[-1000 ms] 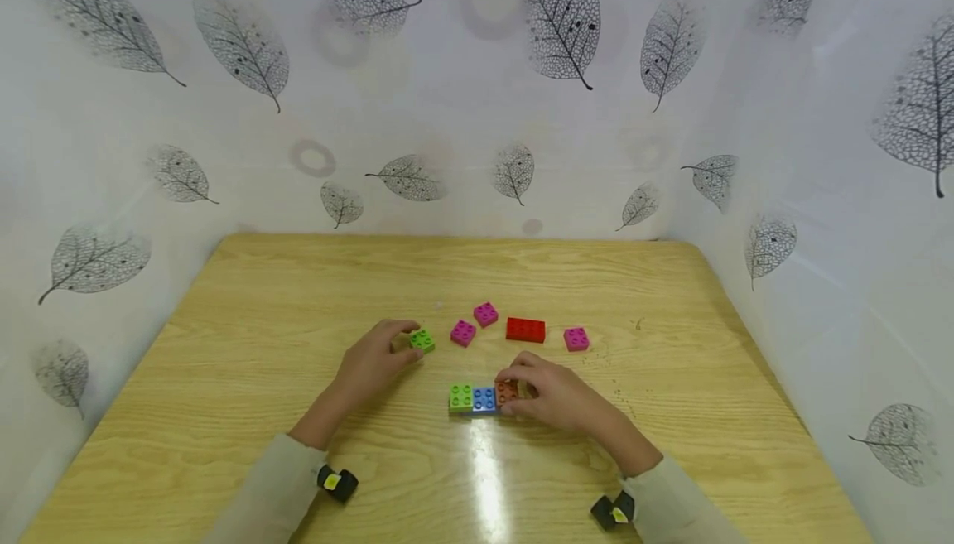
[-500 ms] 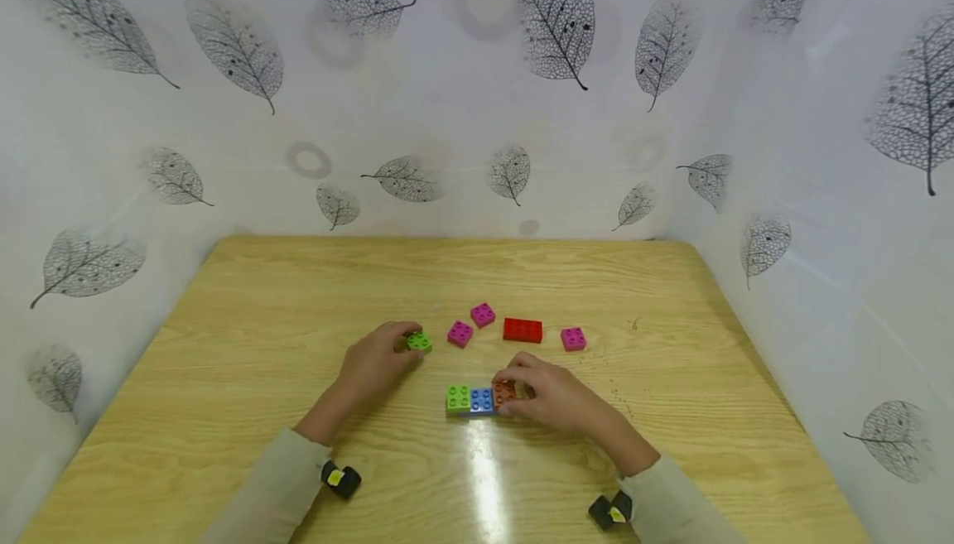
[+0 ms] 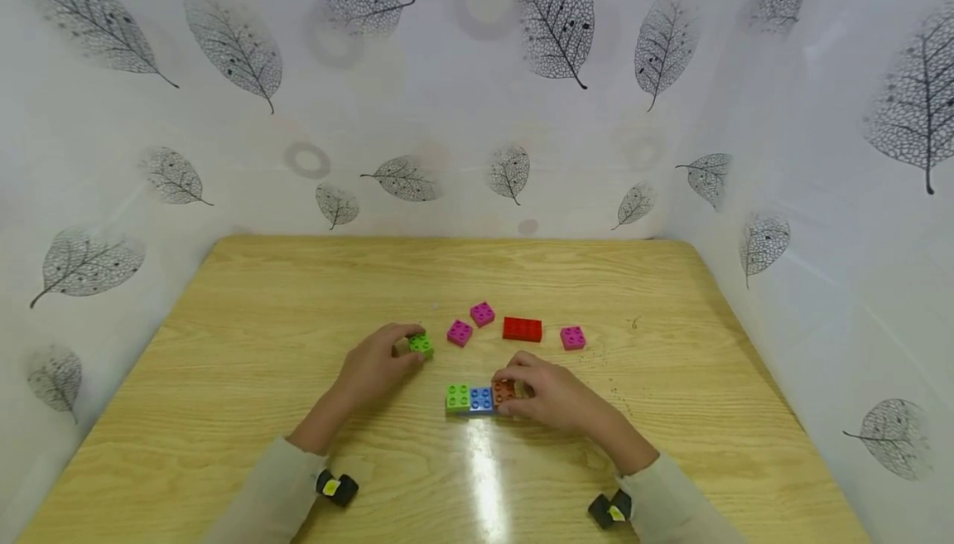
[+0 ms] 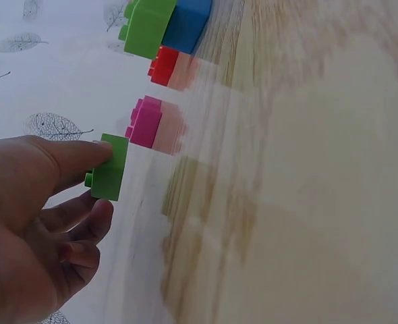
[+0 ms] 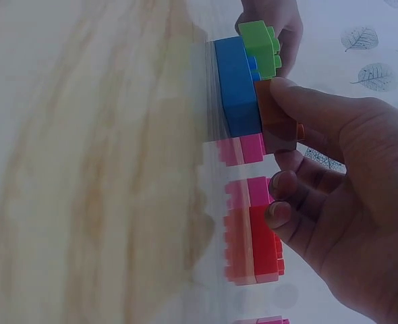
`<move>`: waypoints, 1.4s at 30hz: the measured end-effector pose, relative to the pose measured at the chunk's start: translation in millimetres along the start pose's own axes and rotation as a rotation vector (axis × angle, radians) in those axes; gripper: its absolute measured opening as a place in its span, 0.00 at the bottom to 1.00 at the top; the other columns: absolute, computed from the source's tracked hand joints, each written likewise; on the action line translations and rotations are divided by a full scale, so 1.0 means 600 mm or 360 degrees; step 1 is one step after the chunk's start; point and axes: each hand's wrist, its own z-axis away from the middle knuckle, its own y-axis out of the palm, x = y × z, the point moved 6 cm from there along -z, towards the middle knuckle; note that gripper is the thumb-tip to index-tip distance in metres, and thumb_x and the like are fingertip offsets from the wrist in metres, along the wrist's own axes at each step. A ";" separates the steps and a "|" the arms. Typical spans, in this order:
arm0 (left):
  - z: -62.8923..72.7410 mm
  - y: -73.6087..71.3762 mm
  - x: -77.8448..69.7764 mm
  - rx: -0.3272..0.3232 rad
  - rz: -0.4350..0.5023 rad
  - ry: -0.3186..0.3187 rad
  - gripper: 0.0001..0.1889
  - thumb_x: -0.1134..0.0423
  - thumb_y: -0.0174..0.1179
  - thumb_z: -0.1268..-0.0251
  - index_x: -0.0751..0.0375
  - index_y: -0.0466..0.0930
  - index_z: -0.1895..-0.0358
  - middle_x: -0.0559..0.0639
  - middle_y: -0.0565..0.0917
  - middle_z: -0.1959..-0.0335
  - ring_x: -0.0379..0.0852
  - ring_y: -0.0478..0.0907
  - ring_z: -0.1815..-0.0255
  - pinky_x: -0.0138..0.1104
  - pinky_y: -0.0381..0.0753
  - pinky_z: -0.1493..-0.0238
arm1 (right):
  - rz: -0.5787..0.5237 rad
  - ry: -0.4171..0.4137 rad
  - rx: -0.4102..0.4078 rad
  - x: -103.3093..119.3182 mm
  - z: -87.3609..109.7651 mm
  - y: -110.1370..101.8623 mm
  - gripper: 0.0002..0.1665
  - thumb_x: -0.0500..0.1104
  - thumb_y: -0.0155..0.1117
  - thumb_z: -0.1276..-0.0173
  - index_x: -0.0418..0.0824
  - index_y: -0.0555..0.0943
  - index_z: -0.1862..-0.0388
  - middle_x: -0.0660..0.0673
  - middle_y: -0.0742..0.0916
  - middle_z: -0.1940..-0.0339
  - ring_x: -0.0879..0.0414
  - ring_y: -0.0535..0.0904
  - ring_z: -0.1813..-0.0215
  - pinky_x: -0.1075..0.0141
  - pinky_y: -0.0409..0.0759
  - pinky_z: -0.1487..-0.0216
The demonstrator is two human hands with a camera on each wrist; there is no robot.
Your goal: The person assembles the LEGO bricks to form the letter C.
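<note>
My left hand [image 3: 376, 366] pinches a small green toy building brick [image 3: 421, 345] between thumb and fingers, left of the other bricks. In the left wrist view that brick [image 4: 109, 167] is held on its side faces, studs toward the palm. My right hand [image 3: 555, 395] grips an orange-brown brick [image 3: 503, 392] by its sides. It sits on one end of a longer blue brick [image 5: 238, 88], and a light green brick [image 5: 258, 48] sits on the other end. Blue studs [image 3: 480, 398] show between the two. The right fingers partly cover the orange-brown brick.
Beyond the hands, two pink bricks [image 3: 460, 332] lie near each other, with a long red brick [image 3: 522, 329] to their right. Another pink brick [image 3: 572, 338] lies further right. The wooden table [image 3: 313, 279] meets a leaf-patterned covering [image 3: 447, 113] at the back and sides.
My left hand has shifted very slightly toward me with the green brick in it. The right hand keeps its hold on the orange-brown brick, without visible movement.
</note>
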 end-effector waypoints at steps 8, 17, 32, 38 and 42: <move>0.017 0.003 -0.030 0.0048 0.0134 0.0072 0.22 0.53 0.66 0.31 0.43 0.78 0.35 0.43 0.80 0.41 0.40 0.74 0.64 0.34 0.73 0.67 | 0.0008 0.0028 0.0010 0.001 0.000 -0.001 0.25 0.57 0.67 0.30 0.51 0.82 0.38 0.59 0.78 0.51 0.63 0.72 0.64 0.69 0.74 0.63; 0.039 0.007 -0.074 0.0158 0.0204 0.0195 0.23 0.52 0.66 0.31 0.45 0.78 0.34 0.37 0.81 0.47 0.39 0.75 0.63 0.33 0.76 0.69 | -0.0003 0.0022 0.0016 0.000 -0.001 0.001 0.25 0.58 0.67 0.30 0.51 0.81 0.38 0.59 0.78 0.51 0.63 0.72 0.64 0.69 0.74 0.63; 0.063 0.029 -0.101 0.0337 0.0081 0.0212 0.20 0.49 0.65 0.32 0.39 0.80 0.38 0.33 0.81 0.47 0.36 0.74 0.67 0.32 0.75 0.70 | 0.0004 0.0058 0.0028 -0.002 0.000 0.001 0.24 0.58 0.67 0.30 0.53 0.82 0.38 0.60 0.78 0.51 0.63 0.72 0.63 0.69 0.74 0.62; 0.066 0.033 -0.102 0.0358 0.0075 0.0224 0.19 0.50 0.65 0.32 0.37 0.80 0.39 0.32 0.81 0.47 0.35 0.74 0.69 0.31 0.74 0.71 | -0.0013 0.0056 0.0027 -0.002 -0.001 0.001 0.24 0.58 0.67 0.30 0.53 0.82 0.38 0.60 0.78 0.52 0.63 0.72 0.63 0.69 0.75 0.62; 0.066 0.032 -0.106 0.0360 0.0058 0.0239 0.19 0.50 0.65 0.31 0.37 0.80 0.39 0.33 0.81 0.46 0.35 0.73 0.68 0.32 0.74 0.70 | -0.0012 0.0055 0.0025 -0.003 -0.001 0.000 0.24 0.58 0.67 0.30 0.53 0.81 0.38 0.60 0.78 0.52 0.63 0.72 0.63 0.69 0.75 0.63</move>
